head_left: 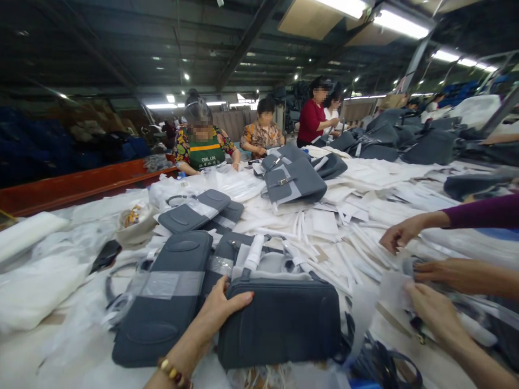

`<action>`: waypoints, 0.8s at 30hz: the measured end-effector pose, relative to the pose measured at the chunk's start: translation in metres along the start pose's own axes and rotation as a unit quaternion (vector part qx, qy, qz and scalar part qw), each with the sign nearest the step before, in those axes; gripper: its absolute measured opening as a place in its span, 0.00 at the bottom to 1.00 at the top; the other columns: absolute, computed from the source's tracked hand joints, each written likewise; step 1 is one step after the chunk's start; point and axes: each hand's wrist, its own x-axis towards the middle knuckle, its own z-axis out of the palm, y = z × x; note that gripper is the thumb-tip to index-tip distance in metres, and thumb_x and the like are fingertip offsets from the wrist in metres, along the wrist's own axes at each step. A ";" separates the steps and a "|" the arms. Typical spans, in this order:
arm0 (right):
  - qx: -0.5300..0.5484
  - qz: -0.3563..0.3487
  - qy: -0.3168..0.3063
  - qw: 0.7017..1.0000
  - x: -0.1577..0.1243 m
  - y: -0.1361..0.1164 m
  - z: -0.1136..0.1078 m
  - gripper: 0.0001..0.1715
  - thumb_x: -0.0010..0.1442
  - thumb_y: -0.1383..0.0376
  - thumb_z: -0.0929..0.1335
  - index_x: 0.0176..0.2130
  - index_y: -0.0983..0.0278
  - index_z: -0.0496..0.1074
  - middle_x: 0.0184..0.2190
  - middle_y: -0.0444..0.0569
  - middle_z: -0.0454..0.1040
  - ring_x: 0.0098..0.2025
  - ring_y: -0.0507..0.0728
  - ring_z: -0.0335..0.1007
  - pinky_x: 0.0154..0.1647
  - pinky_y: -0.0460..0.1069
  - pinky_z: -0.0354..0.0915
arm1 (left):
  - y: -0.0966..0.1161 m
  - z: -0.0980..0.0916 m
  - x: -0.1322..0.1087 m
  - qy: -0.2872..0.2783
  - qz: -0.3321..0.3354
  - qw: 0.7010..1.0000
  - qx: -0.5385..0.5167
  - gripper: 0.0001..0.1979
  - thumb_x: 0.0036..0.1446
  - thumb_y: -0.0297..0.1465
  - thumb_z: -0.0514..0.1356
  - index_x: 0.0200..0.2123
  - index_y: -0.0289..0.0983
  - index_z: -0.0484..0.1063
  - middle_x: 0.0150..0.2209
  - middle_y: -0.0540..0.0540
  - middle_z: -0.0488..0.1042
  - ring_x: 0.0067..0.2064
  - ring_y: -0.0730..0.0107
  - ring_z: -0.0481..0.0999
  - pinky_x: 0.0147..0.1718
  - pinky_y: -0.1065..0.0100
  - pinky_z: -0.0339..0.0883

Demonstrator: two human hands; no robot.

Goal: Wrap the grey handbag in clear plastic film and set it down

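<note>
My left hand [227,305], with a bead bracelet at its wrist, grips the top left corner of a dark blue-grey handbag [279,324]. Its thumb lies on the front panel and its fingers go behind. The bag stands upright, its handle wrapped in white padding [254,253]. On the right, my right hand [433,313] reaches in from the lower edge with fingers closed on a translucent white wrapping sheet [391,297]. Beside it are a co-worker's hand [441,273] and, farther back, a hand in a purple sleeve [399,232].
To the left lies a wrapped blue-grey handbag [170,308], with more handbags [294,181] behind. White paper and foam strips [324,221] cover the table. Dark straps [385,359] lie at the lower right. Several people work across the table, near an orange-red ledge [73,181].
</note>
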 end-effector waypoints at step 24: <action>0.358 0.002 -0.482 0.799 -0.050 -0.185 0.006 0.25 0.38 0.63 0.75 0.40 0.65 0.75 0.32 0.46 0.77 0.35 0.58 0.72 0.36 0.48 0.66 | 0.001 -0.010 -0.006 -0.035 -0.172 0.873 -0.454 0.19 0.56 0.35 0.58 0.49 0.34 0.69 0.29 0.42 0.79 0.31 0.59 0.79 0.40 0.55 0.72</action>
